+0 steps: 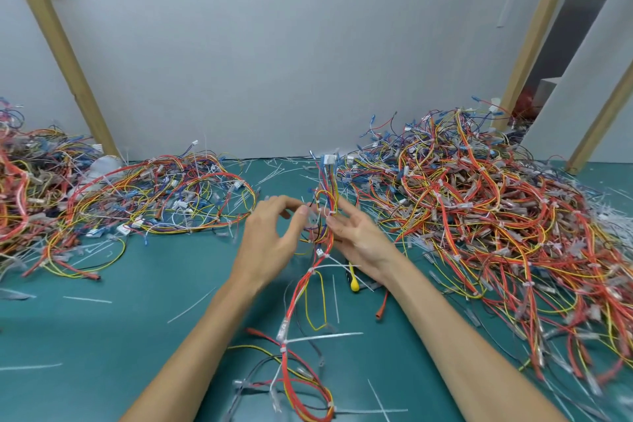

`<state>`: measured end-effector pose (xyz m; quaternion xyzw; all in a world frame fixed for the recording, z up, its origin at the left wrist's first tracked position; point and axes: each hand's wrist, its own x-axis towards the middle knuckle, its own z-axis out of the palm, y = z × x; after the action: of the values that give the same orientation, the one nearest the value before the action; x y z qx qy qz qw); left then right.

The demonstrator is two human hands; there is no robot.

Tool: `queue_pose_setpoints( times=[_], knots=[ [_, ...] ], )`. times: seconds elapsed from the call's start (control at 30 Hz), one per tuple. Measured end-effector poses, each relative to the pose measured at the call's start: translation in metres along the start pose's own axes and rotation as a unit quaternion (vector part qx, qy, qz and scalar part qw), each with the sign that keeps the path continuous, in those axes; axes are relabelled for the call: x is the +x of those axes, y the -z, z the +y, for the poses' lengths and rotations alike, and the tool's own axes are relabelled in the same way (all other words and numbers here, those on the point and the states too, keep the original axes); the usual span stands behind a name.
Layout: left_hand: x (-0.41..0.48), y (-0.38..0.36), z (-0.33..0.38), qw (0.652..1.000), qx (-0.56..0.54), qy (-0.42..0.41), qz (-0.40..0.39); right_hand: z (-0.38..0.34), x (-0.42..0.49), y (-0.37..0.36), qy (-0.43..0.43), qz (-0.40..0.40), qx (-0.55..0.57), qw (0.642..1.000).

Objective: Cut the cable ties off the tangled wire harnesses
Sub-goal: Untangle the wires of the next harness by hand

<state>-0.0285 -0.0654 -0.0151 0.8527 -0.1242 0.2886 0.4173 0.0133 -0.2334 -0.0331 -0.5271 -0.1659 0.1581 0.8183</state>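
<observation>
One wire harness [322, 202] of red, yellow and blue wires stands upright between my hands at the table's middle, a white connector [329, 159] at its top. My left hand [274, 233] pinches a clear sleeve or tie on its left side with thumb and forefinger. My right hand [356, 233] holds the bundle from the right, fingers curled round the wires. White cable ties [322, 336] stick out from the harness's lower length, which trails towards me. Yellow-handled cutters [353, 279] lie on the mat under my right wrist, mostly hidden.
A big heap of tangled harnesses [486, 223] fills the right side of the green mat [113, 329]. A looser pile [161, 195] lies at the left, another heap [20, 181] at the far left edge. Cut white ties [87, 300] are scattered about. A grey wall stands behind.
</observation>
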Motion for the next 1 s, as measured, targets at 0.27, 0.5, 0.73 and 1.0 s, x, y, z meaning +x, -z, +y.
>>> queue_pose_setpoints(
  times=[0.27,0.5,0.73,1.0],
  knots=[
    [-0.001,-0.005,0.002,0.977,-0.124,0.139,-0.107,0.004,-0.003,-0.011,0.022,-0.007,-0.125,0.992],
    [0.006,0.014,0.000,0.929,-0.287,0.159,-0.171,0.003,-0.003,-0.007,0.005,0.015,-0.115,0.993],
    [0.012,0.031,-0.007,0.938,-0.283,0.137,-0.145,0.001,-0.001,-0.004,0.020,0.027,-0.107,0.994],
    [0.018,0.046,-0.012,0.994,-0.059,0.084,-0.036,-0.001,-0.001,-0.005,0.037,0.048,-0.206,0.977]
  ],
)
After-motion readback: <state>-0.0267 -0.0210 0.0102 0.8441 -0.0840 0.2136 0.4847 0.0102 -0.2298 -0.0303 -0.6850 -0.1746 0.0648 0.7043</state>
